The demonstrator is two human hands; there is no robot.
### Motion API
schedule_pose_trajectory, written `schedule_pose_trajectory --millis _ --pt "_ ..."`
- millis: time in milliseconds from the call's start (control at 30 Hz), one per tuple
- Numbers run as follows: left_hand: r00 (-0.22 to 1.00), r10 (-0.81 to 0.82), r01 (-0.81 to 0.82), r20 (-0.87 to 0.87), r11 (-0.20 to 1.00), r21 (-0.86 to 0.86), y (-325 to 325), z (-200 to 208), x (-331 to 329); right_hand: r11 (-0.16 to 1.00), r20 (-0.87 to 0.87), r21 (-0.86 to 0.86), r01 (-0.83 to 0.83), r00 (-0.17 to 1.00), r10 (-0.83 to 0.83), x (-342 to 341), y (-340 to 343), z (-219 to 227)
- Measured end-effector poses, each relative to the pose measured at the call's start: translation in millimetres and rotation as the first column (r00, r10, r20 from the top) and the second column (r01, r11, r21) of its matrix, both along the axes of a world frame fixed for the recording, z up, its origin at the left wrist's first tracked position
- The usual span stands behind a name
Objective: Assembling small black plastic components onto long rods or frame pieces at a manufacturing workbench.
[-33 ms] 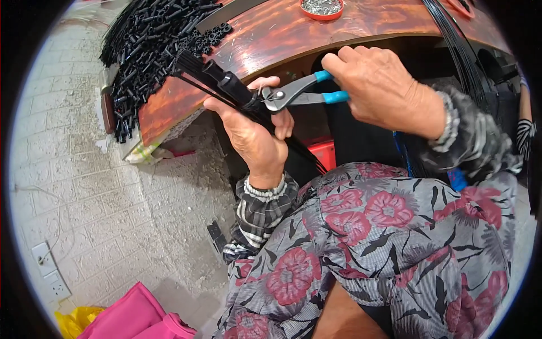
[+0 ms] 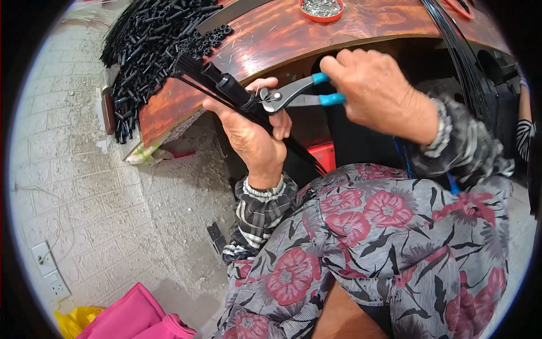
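Observation:
My left hand (image 2: 254,138) is closed around a bundle of thin black rods (image 2: 192,66), tilted from upper left down toward my lap. Black tubular pieces (image 2: 231,87) stick up beside the rods at the upper end. Thin metal wire (image 2: 251,100) is wound about the bundle just above my left fingers. In my right hand (image 2: 375,90) are pliers (image 2: 278,96) with blue-tipped handles, spread somewhat apart. Their jaws meet the wire beside the bundle; whether they bite it is too small to tell. My left fingertips show behind the pliers' head.
A brown wooden table (image 2: 271,37) curves across the far side. On it lie a heap of black tubular parts (image 2: 158,51), a flat metal blade (image 2: 234,14) and a red dish (image 2: 322,18) of small metal bits. Black rods (image 2: 457,51) hang over its right side. Pink cloth (image 2: 130,313) lies at lower left.
My right hand and the pliers' handles have shifted slightly left and down, with the right forearm drawn inward. My left hand and the bundle have hardly moved.

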State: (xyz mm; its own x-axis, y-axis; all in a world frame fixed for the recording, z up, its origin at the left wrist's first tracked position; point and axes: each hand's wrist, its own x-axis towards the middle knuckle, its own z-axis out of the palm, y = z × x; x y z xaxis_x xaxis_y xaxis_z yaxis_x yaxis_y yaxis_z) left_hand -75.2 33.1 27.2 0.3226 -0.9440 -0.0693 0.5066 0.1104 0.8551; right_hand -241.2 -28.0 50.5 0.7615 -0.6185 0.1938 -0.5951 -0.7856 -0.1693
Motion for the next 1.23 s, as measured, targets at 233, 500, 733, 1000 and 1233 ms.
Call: schedule_pose_trajectory --millis 233,500,733,1000,1233 --pt "0.999 0.04 -0.04 -0.014 0.999 0.021 -0.2 -1.5 2.5 0.911 0.425 0.412 0.027 0.879 -0.218 27.0 22.4 -53.6" --pt "0.998 -0.008 0.008 0.069 1.0 0.001 2.0 -2.1 6.0 0.997 0.164 0.077 0.02 0.986 -0.033 4.9 -7.4 -1.2" --pt "0.995 -0.025 0.028 0.092 0.999 -0.032 -3.3 -1.7 -2.2 0.965 -0.132 -0.239 -0.11 0.988 0.08 -1.3 -19.8 37.3" --pt "0.997 0.002 -0.002 0.077 1.0 0.005 -2.0 -4.6 5.0 0.968 0.094 -0.25 -0.03 0.994 0.055 8.0 -4.1 20.5" --pt "0.997 -0.029 0.039 0.076 0.99 -0.134 -7.5 -9.4 16.1 0.785 0.491 0.604 -0.137 0.84 -0.231 20.3 -1.6 -35.8"
